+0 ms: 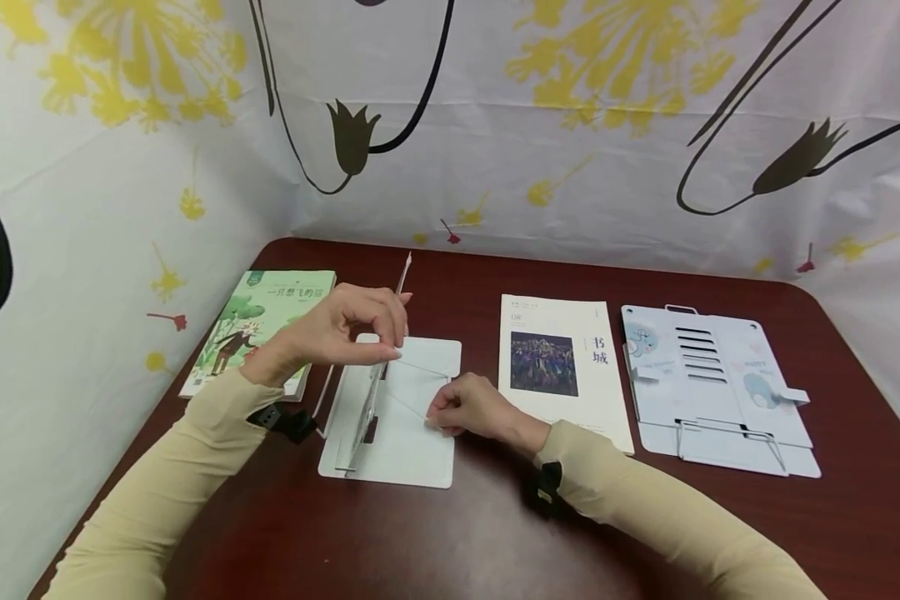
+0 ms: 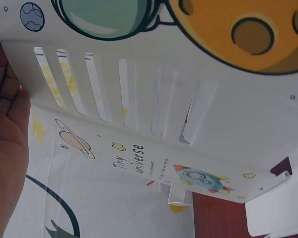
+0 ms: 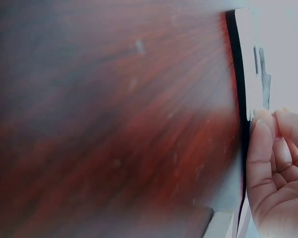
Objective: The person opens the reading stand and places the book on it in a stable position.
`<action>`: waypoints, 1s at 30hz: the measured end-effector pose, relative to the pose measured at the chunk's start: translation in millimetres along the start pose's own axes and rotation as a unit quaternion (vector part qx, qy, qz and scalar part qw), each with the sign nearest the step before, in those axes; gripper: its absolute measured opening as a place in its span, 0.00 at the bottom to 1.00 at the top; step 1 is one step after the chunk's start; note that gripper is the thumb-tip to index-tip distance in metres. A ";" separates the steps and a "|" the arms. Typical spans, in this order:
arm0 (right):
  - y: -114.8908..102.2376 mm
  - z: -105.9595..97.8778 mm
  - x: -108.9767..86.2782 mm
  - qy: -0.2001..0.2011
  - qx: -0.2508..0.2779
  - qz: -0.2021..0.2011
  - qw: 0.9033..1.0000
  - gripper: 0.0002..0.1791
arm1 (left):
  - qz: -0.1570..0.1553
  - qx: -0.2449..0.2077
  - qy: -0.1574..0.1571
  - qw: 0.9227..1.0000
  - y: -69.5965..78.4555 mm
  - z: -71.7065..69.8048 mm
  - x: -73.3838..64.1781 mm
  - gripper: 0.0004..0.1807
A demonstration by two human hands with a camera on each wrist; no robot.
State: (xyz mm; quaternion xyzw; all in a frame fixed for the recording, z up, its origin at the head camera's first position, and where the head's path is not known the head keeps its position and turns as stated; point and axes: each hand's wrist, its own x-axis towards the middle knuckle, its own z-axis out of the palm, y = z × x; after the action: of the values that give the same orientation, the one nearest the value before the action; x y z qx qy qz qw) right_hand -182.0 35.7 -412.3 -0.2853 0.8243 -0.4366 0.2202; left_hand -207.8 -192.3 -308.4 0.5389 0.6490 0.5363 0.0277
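Your left hand (image 1: 337, 329) pinches the top edge of the raised panel (image 1: 375, 392) of a white book stand (image 1: 393, 417), fingers curled over it, so the panel stands tilted up from its base. In the left wrist view that panel (image 2: 154, 99) fills the frame, showing a row of slots, planet and rocket prints and the words "tiny universe"; your palm (image 2: 7, 148) lies against its left edge. Your right hand (image 1: 468, 407) rests on the base at its right edge, fingers curled and pinching a thin wire strut (image 1: 420, 367) that runs toward the panel; the right wrist view shows the fingertips (image 3: 260, 144) pressed to the white edge. The stand lies between both hands, near the front middle of the dark red table (image 1: 457, 533). A green-covered book (image 1: 270, 321) lies just left of it, a white book (image 1: 562, 367) just right. Farther right, a second book stand (image 1: 712, 387) lies flat.
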 end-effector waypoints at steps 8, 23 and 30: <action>1.0 1.4 -1.6 -0.001 0.038 0.004 0.999 0.04 | 0.000 0.006 -0.005 1.000 -1.6 4.0 4.1 0.08; 5.1 7.0 -7.8 0.015 0.147 0.061 0.987 0.06 | 0.007 0.010 -0.011 1.000 -9.4 14.6 9.8 0.08; 5.3 9.6 -7.9 0.026 0.150 0.065 0.986 0.06 | 0.015 0.018 -0.016 1.000 -14.3 19.9 13.6 0.08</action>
State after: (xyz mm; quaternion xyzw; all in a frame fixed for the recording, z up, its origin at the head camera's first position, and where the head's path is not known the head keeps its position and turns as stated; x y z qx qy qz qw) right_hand -171.8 37.6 -420.9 -0.1833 0.7717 -0.5474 0.2669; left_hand -210.9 -166.9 -319.9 0.5579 0.6496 0.5162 0.0202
